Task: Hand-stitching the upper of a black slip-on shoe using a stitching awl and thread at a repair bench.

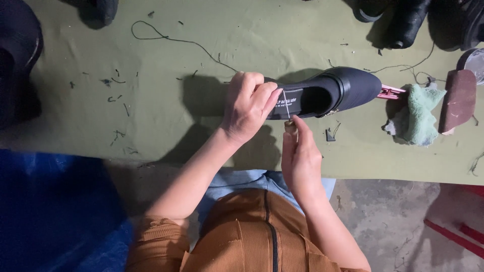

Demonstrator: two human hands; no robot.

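Note:
A black slip-on shoe [343, 88] lies on its side on the olive-green table cover [166, 126], toe pointing right. My left hand [247, 106] grips the heel end of the shoe. My right hand [300, 156] is just below the shoe opening, fingers pinched on a thin pale thread [286, 103] that runs up across the insole label. What else the right fingers hold is too small to tell.
A green cloth [418, 116] and a brown sanding block [459, 100] lie to the right, with a pink tool [390, 91] behind the toe. Other black shoes [403, 20] sit at the far edge. A loose black thread [171, 39] and scraps lie left.

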